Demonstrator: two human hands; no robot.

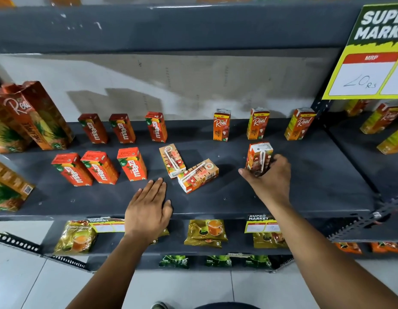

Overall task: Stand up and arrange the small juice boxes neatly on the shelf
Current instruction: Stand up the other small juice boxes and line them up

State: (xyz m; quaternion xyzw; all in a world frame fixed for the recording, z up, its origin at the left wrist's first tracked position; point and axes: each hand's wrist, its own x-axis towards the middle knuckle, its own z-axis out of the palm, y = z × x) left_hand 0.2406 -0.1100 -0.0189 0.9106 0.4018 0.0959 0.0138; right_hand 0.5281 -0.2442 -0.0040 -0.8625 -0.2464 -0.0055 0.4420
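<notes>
On the dark grey shelf, my right hand grips a small Real juice box, held upright with its straw side toward me. My left hand lies flat and open on the shelf near the front edge. Two small Real boxes lie flat between my hands: one farther back, one nearer, touching each other. Three Real boxes stand in the back row at right. Several red Maaza boxes stand in two rows at left.
Tall Real pineapple cartons stand at the far left. A yellow supermarket price sign hangs at the upper right. The shelf below holds tea packets. More juice boxes stand on the neighbouring shelf at right.
</notes>
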